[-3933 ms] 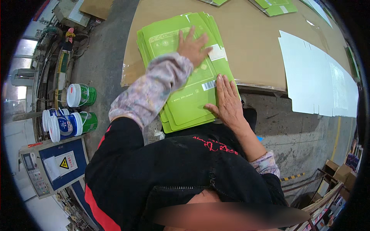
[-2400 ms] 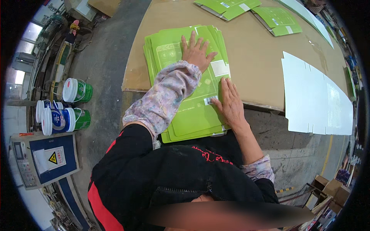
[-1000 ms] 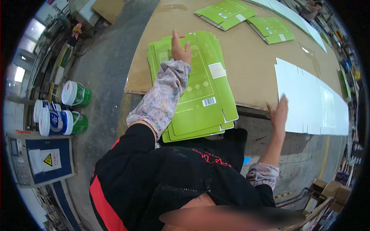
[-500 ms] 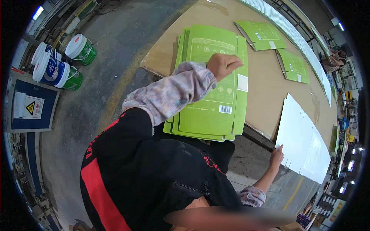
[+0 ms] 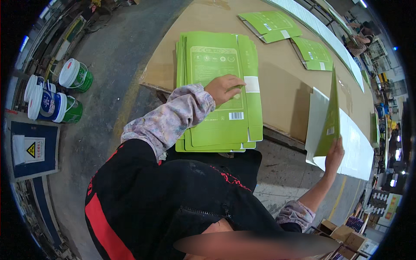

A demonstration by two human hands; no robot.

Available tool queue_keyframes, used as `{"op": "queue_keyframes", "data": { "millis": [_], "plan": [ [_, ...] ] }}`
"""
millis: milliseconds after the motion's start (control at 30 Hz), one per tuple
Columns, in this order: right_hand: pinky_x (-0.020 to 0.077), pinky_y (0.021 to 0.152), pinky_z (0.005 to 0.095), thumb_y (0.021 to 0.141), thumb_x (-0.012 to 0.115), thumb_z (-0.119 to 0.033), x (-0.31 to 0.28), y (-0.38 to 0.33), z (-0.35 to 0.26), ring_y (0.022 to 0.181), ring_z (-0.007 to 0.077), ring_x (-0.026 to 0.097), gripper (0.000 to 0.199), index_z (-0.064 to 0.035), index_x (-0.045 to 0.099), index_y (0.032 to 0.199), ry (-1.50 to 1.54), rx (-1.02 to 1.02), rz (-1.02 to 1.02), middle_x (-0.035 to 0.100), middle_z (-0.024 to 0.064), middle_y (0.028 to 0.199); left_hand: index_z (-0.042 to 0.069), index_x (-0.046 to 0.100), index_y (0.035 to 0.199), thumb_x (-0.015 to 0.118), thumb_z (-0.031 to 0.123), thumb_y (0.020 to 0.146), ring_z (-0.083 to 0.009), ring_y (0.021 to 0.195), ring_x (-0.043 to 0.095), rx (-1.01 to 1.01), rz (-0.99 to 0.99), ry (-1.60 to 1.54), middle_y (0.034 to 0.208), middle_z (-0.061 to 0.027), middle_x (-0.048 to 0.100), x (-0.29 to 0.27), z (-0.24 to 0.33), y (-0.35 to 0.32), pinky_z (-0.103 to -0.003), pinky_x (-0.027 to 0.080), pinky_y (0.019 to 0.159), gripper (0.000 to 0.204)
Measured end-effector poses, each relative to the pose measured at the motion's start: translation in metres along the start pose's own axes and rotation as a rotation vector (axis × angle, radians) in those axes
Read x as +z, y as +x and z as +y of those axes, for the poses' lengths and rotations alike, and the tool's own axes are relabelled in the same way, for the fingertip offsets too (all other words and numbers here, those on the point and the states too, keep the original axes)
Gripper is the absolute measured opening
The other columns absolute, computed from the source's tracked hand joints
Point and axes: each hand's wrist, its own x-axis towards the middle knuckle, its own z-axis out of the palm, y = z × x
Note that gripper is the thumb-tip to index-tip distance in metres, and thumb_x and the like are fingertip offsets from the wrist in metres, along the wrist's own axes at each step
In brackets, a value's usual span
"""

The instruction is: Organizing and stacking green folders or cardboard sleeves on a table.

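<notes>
A stack of flat green printed carton blanks lies in front of me at the table edge. My left hand rests on the top blank with its fingers reaching toward a white strip along the right side. Nothing is gripped in it. Off to the right, my right hand is closed on the near edge of a green carton panel, which stands up at a steep angle. White carton board lies on either side of that raised panel; where the pieces join is hidden.
Two partly folded green cartons sit farther back on the brown-covered table. Long white corrugated strips run along the far side. Several buckets stand on the floor at left. Another person is at the far right.
My left hand has come down onto the stack. At right, a green panel now stands raised in my right hand, where white board lay before. The whole view has shifted slightly.
</notes>
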Motion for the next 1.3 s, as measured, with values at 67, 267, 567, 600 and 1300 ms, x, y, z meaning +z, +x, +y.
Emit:
{"op": "queue_keyframes", "data": {
  "millis": [67, 267, 567, 600, 1300],
  "plan": [
    [0.0454, 0.068, 0.0304, 0.099, 0.045, -0.018, -0.015, 0.001, -0.03, 0.077, 0.015, 0.056, 0.028, 0.0037, 0.058, 0.111, 0.177, 0.022, 0.031, 0.065, 0.0145, 0.089, 0.005, 0.062, 0.109, 0.059, 0.015, 0.086, -0.031, 0.096, 0.061, -0.09, 0.006, -0.071, 0.101, -0.0153, 0.064, -0.005, 0.001, -0.002, -0.038, 0.049, 0.085, 0.025],
    [0.0489, 0.071, 0.0252, 0.097, 0.049, -0.012, -0.047, -0.024, -0.072, 0.085, 0.0116, 0.06, 0.024, 0.0032, 0.057, 0.114, 0.939, -0.123, 0.155, 0.065, 0.0109, 0.098, 0.001, 0.06, 0.115, 0.055, 0.02, 0.092, -0.0211, 0.094, 0.062, -0.345, 0.035, -0.428, 0.101, -0.0114, 0.065, 0.002, -0.006, 0.003, -0.032, 0.048, 0.087, 0.03],
    [0.0495, 0.064, 0.0258, 0.093, 0.053, -0.015, 0.048, -0.057, -0.168, 0.074, 0.0113, 0.06, 0.014, -0.0036, 0.06, 0.097, 1.549, 0.449, -0.225, 0.064, 0.0055, 0.087, 0.006, 0.04, 0.135, 0.032, 0.066, 0.09, -0.0275, 0.115, 0.052, -0.735, 0.671, -1.242, 0.127, -0.0156, 0.053, -0.046, 0.032, 0.027, -0.04, 0.043, 0.099, 0.075],
    [0.0495, 0.063, 0.0251, 0.094, 0.053, -0.015, 0.073, -0.065, -0.164, 0.074, 0.0108, 0.06, 0.015, -0.0032, 0.06, 0.099, 1.571, 0.425, -0.359, 0.064, 0.0053, 0.09, 0.008, 0.042, 0.134, 0.029, 0.066, 0.091, -0.0279, 0.11, 0.055, -0.642, 0.762, -1.141, 0.122, -0.0155, 0.056, -0.058, 0.021, 0.016, -0.039, 0.044, 0.097, 0.073],
    [0.0492, 0.063, 0.028, 0.098, 0.047, -0.019, 0.085, -0.091, -0.17, 0.079, 0.0147, 0.063, 0.026, 0.0021, 0.058, 0.108, 0.947, 0.286, -0.676, 0.067, 0.0103, 0.092, 0.028, 0.038, 0.14, 0.045, 0.044, 0.092, -0.0296, 0.141, 0.014, -0.048, -0.152, 0.845, 0.152, -0.004, 0.02, -0.044, -0.027, -0.002, -0.068, 0.006, 0.107, 0.051]
  ]
}}
